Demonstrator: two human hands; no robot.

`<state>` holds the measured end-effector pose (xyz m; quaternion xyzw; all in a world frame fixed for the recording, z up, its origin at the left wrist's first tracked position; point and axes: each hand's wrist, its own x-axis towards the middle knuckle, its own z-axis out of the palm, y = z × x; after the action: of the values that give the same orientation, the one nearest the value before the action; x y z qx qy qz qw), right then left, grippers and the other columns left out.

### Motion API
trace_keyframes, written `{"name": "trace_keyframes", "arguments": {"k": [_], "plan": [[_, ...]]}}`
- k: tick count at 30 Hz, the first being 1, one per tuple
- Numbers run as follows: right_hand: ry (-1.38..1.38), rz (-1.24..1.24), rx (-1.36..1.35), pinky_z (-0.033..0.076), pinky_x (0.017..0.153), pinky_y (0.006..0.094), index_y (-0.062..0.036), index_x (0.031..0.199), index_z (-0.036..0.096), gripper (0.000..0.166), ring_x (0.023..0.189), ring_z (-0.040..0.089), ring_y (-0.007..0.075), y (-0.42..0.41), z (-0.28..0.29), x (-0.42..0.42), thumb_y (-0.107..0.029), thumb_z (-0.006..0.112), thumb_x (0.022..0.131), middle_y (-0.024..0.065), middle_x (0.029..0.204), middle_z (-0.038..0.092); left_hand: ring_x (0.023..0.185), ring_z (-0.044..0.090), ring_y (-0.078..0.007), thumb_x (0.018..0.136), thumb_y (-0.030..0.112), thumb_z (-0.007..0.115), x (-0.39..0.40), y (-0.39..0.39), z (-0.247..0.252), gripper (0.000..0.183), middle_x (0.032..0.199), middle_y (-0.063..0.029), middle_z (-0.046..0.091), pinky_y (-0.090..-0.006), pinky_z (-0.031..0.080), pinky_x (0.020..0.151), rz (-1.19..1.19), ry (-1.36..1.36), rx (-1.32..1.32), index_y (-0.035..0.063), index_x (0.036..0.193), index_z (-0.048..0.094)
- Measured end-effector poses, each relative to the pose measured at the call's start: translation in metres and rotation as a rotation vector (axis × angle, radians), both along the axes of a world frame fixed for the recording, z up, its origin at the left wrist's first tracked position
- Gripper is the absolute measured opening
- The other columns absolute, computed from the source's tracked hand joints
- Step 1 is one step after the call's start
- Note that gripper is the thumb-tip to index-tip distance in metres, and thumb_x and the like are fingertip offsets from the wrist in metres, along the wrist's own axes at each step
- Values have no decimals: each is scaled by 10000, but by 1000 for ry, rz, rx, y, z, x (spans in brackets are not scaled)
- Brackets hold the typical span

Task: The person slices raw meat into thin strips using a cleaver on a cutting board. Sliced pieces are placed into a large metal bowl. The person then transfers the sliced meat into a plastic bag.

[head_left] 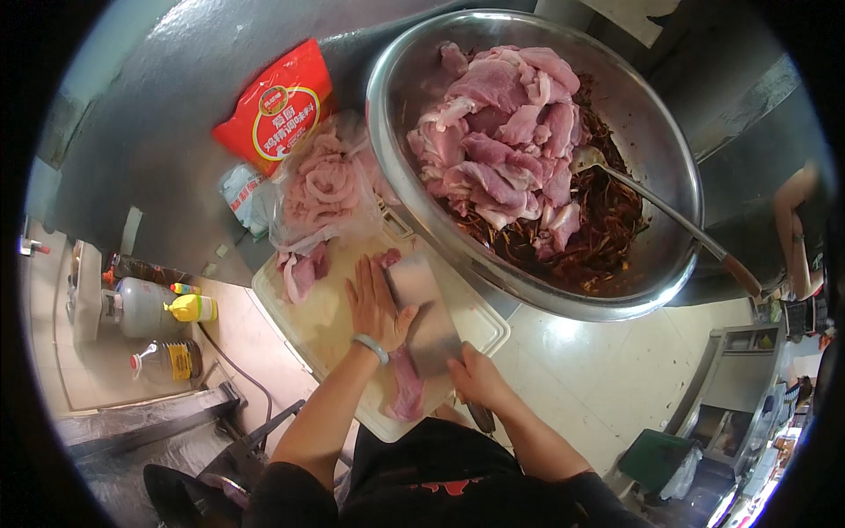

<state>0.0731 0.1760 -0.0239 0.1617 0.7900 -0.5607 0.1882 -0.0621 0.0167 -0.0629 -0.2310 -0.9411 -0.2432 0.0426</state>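
My right hand (478,376) is wrapped around the handle of a broad steel cleaver (432,323). The blade lies tilted nearly flat over a strip of raw meat (404,393), whose near end shows below it. My left hand (376,303) rests flat beside the blade with its fingers extended, and its thumb reaches onto the steel. What lies under the palm is hidden. Both hands are over a pale plastic cutting board (317,336). Another raw meat piece (304,272) sits at the board's far left, next to a clear plastic bag (323,185) of pale meat.
A large steel bowl (667,132) overlaps the board's far right side. Inside are raw meat slices (508,132), a dark shredded seasoning mix (607,224) and a long-handled ladle (667,208) projecting rightward. A red packet (284,105) lies beyond the bag. Bottles (195,308) stand lower left.
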Motion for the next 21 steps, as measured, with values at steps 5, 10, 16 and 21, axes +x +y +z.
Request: {"name": "trace_keyframes", "arguments": {"k": [5,10,16,21], "plan": [[-56,-91,-124,394,383,279,7,803,380,191,413,483,128,-9,9,27,-148,460,880,70,547,495,1291,154,-435,805,679,178,6,0,8,949,1362,-319,191,-586,90,1009,8,-18,65,-121,1316,174],[-84,-166,-230,395,387,273,3,822,380,170,411,472,120,-17,12,31,-136,457,882,50,553,482,1298,147,-425,828,637,245,60,-6,10,891,1387,-305,143,-554,102,1024,-85,-49,124,-88,1339,161],[21,-173,-209,402,390,287,3,823,392,155,415,491,134,-21,6,29,-128,458,873,65,547,490,1290,158,-427,806,660,276,65,-12,7,926,1382,-310,147,-528,121,1031,-66,-106,150,-86,1341,155],[202,-101,17,419,402,320,21,815,398,159,433,535,175,-23,-9,17,-120,460,855,115,542,512,1290,155,-429,796,669,277,65,-13,3,941,1380,-311,145,-530,112,1033,-46,-118,144,-89,1339,152]]}}
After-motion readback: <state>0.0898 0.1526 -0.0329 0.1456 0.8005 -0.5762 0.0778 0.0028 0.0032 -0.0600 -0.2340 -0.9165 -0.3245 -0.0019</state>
